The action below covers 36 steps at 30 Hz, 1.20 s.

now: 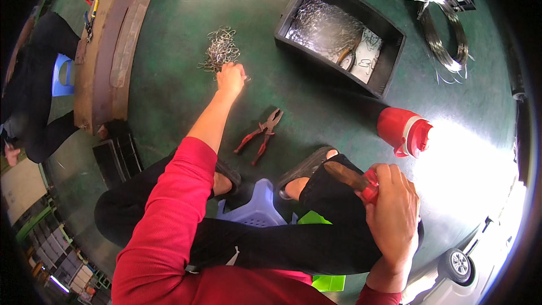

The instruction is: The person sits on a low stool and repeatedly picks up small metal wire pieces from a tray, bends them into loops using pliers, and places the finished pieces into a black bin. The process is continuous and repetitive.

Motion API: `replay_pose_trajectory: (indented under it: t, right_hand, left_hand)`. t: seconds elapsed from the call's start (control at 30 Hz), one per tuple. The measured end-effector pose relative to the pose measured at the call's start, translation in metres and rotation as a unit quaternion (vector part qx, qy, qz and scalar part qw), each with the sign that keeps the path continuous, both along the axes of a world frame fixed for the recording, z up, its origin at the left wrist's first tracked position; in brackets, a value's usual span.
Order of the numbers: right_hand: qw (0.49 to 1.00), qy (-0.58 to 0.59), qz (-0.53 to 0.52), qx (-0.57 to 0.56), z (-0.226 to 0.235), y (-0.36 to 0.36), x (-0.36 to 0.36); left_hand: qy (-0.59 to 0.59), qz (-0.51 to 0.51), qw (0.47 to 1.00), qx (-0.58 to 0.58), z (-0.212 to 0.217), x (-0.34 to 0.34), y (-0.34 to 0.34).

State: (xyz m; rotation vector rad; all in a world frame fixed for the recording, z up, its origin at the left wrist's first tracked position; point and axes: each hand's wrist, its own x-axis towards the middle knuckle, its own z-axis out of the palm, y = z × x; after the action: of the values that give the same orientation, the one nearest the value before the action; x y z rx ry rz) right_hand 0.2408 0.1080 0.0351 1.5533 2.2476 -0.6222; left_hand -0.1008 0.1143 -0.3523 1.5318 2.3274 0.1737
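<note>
My left hand (231, 81) is closed at the near edge of a loose pile of bent wire hooks (222, 51) on the green floor. A bit of shiny wire shows at its fingertips, apparently one of the hooks. My right hand (393, 209), raised above my right leg, is wrapped round the red handles of a pair of pliers (349, 176). Their brownish head points up and left; the fingers hide most of the grips. Another pair of red-handled pliers (265, 130) lies on the floor between my hands, jaws pointing away from me.
A black crate (395, 59) holding wire pieces and pliers stands at the far right. Beyond it lies a wire coil (433, 28). A red jug (400, 130) rests nearer. At left are a rusty steel beam (104, 51) and a seated person. A blue stool (257, 206) is below me.
</note>
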Motion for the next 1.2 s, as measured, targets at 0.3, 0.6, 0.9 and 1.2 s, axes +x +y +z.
replay_pose_trajectory:
  t: [0.3, 0.6, 0.9, 1.2]
  right_hand:
    - [0.996, 0.038, 0.029, 0.069, -0.006, -0.012, 0.011]
    - [0.937, 0.327, -0.056, -0.110, 0.006, -0.024, -0.020]
    - [0.840, 0.338, -0.089, -0.415, 0.002, -0.040, -0.052]
    - [0.813, 0.405, -0.078, -0.411, 0.000, -0.045, -0.061]
  left_hand:
    - [-0.460, 0.177, 0.868, 0.056, 0.105, 0.013, 0.000]
    - [-0.817, 0.114, 0.535, 0.182, 0.290, 0.079, -0.052]
    - [-0.658, 0.098, 0.633, 0.396, 0.349, 0.102, -0.093]
    - [-0.617, 0.063, 0.621, 0.479, 0.353, 0.105, -0.101]
